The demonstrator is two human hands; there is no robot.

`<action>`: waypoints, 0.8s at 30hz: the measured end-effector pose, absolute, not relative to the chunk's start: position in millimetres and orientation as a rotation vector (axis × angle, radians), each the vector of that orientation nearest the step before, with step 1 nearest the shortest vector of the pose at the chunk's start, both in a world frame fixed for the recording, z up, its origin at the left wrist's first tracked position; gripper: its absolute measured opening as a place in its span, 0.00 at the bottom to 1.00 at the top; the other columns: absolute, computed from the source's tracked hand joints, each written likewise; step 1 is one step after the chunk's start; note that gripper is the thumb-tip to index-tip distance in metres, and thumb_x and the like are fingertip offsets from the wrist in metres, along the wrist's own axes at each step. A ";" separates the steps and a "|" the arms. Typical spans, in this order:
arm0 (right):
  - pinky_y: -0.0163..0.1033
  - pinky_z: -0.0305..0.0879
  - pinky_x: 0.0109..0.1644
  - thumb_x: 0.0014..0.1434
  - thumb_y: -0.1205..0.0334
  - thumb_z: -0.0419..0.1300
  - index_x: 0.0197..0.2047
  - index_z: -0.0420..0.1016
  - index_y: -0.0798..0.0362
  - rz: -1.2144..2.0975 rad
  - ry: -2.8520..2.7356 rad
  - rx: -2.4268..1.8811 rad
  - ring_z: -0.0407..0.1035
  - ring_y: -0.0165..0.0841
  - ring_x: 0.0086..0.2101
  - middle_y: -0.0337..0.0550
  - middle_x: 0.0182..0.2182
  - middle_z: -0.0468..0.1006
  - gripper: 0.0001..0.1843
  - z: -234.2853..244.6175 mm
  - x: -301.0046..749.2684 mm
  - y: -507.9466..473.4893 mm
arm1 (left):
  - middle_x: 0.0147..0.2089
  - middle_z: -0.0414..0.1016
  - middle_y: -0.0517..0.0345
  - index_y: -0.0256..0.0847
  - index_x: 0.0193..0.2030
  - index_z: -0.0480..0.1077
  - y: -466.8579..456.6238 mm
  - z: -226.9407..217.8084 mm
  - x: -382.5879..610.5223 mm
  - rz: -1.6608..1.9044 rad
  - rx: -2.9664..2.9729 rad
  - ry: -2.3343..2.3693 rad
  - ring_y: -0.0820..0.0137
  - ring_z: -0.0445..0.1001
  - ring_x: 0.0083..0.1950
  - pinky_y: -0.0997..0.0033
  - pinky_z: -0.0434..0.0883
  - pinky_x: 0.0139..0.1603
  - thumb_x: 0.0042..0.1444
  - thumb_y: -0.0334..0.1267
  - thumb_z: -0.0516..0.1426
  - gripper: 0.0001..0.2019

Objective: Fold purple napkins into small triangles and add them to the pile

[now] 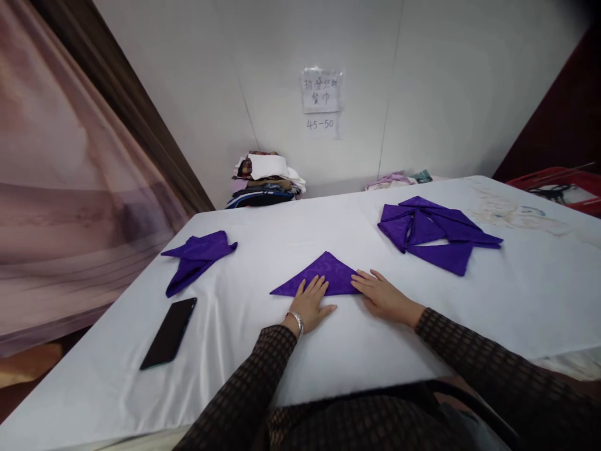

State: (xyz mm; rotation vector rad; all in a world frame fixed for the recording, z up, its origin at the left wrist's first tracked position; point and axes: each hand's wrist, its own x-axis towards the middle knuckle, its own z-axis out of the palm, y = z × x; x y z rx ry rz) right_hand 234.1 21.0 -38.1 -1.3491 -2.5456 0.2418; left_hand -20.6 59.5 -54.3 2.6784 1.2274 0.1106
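Note:
A purple cloth napkin (326, 270), folded into a triangle with its peak pointing away from me, lies flat in front of me. My left hand (310, 305) rests on its lower edge near the middle, fingers stretched out and thumb apart. On the napkin's right corner lies my right hand (382, 296), also flat with its fingers extended, hiding that corner. Neither hand grips anything. To the left sits a loosely folded purple napkin (201, 258). Several more purple napkins (441, 260) overlap in a pile at the right.
The white tablecloth (244, 351) has some wrinkles at left. A black phone (169, 333) lies at the left. Stacked clothes (265, 181) stand by the wall, with more folded fabric (392, 181) further right. A red basket (582, 203) is at the far right, a curtain (84, 175) at left.

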 end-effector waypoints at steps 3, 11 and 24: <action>0.53 0.41 0.66 0.63 0.54 0.49 0.64 0.57 0.55 0.301 -2.553 -1.244 0.45 0.41 0.64 0.51 0.64 0.57 0.28 -22.6 200.1 32.0 | 0.70 0.47 0.48 0.39 0.68 0.48 58.8 -53.9 -21.2 0.122 2.671 1.219 0.59 0.43 0.71 0.45 0.41 0.68 0.60 0.59 0.42 0.35; 0.54 0.42 0.65 0.63 0.41 0.43 0.65 0.54 0.59 0.455 -2.598 -1.263 0.44 0.44 0.64 0.56 0.65 0.53 0.37 -38.8 133.7 100.4 | 0.68 0.55 0.47 0.41 0.67 0.52 56.6 -58.4 -20.9 0.173 2.640 1.237 0.58 0.46 0.70 0.46 0.39 0.68 0.59 0.60 0.43 0.34; 0.52 0.40 0.65 0.64 0.39 0.38 0.66 0.54 0.55 0.366 -2.632 -1.221 0.43 0.41 0.64 0.51 0.66 0.52 0.37 -63.6 148.1 112.8 | 0.69 0.52 0.47 0.36 0.65 0.55 54.6 -56.9 -60.6 0.235 2.486 1.471 0.61 0.46 0.70 0.55 0.47 0.68 0.61 0.54 0.45 0.31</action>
